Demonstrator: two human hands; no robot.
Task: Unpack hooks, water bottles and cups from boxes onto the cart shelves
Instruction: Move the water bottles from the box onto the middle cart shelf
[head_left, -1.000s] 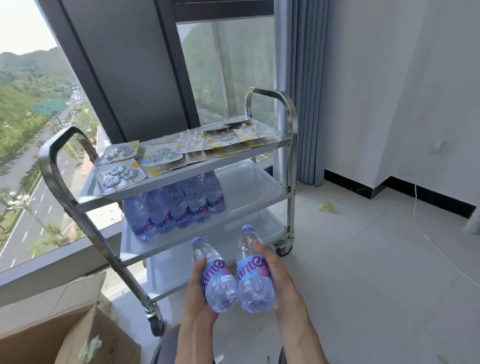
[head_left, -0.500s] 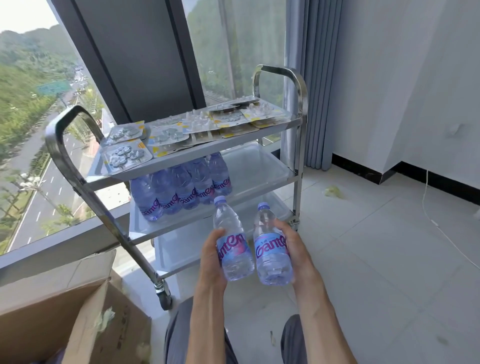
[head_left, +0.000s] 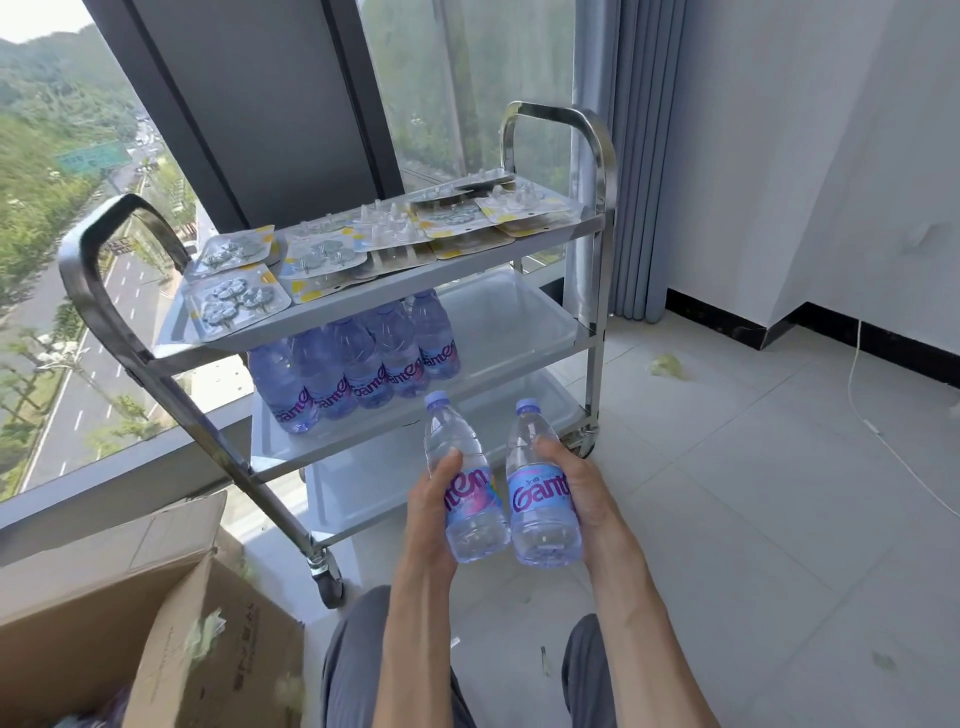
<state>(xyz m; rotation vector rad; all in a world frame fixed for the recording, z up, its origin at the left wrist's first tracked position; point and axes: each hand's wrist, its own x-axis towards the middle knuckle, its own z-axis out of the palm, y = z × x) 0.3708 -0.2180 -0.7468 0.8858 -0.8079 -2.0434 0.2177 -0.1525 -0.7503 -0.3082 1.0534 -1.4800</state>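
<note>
Stainless cart (head_left: 592, 332), three shelves. Top shelf: hook packs (head_left: 239, 299) laid across its length, done as far as shown. Middle shelf (head_left: 514, 322): a row of water bottles (head_left: 358, 364) at its left end, right portion bare. Bottom shelf (head_left: 363, 488): nothing visible on it; no cups in view, so those likely remain. Your left hand (head_left: 428, 499) is wrapped round one bottle (head_left: 467, 499), your right hand (head_left: 576, 486) round another (head_left: 540, 504), both held just before the cart. Cardboard box (head_left: 171, 623) open at lower left.

Cardboard box (head_left: 156, 639) cut off by edge, contents blurred.
</note>
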